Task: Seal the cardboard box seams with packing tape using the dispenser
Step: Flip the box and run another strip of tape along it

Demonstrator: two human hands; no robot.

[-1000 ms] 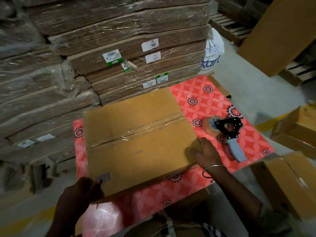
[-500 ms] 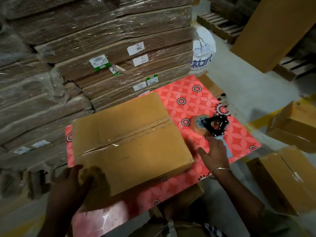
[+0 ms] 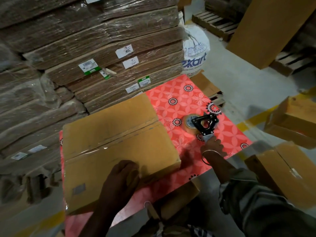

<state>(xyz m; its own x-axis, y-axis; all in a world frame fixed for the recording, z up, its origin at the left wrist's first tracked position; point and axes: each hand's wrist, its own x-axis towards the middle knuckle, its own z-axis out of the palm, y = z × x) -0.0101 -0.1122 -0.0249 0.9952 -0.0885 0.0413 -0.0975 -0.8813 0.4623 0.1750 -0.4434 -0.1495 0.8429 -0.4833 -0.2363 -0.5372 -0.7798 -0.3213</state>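
A closed brown cardboard box [image 3: 118, 139] lies flat on the table with the red flowered cloth [image 3: 184, 101]. Clear tape runs along its middle seam. My left hand [image 3: 124, 175] rests on the box top near its front edge, fingers curled, pressing down. The tape dispenser [image 3: 203, 124], black frame with a roll of clear tape and a light handle, lies on the cloth to the right of the box. My right hand [image 3: 212, 145] is closed around its handle, a thin bangle on the wrist.
Shrink-wrapped stacks of flat cardboard [image 3: 102, 52] rise right behind the table and to the left. A white printed sack [image 3: 195, 53] stands behind the table. More brown boxes [image 3: 290, 120] sit on the floor at right, another [image 3: 282, 173] beside my right arm. Wooden pallets [image 3: 215, 23] lie far back.
My right hand left the box's right edge and took hold of the dispenser handle. My left hand moved from the box's front left corner up onto its top. The box sits turned slightly.
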